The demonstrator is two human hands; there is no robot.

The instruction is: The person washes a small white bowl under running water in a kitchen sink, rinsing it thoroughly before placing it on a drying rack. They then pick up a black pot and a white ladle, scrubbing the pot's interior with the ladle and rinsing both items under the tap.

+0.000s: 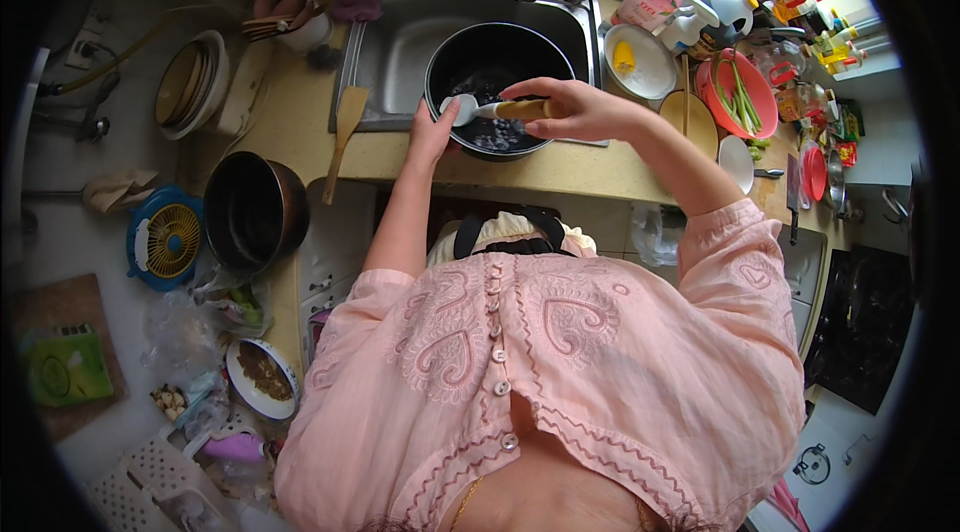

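A dark round pot with some water in it sits in the steel sink. My left hand is at the pot's left front rim, thumb on the inner side and fingers outside, closed on it. My right hand reaches over the pot from the right. Its fingers hold the wooden handle of a utensil with a pale grey-white head, which lies close to my left thumb. The exact shape of that head is partly hidden.
A wooden spatula lies across the counter edge left of the sink. A second dark pot stands further left. Right of the sink are a white bowl with something yellow, several bottles, and a red basin with green stalks.
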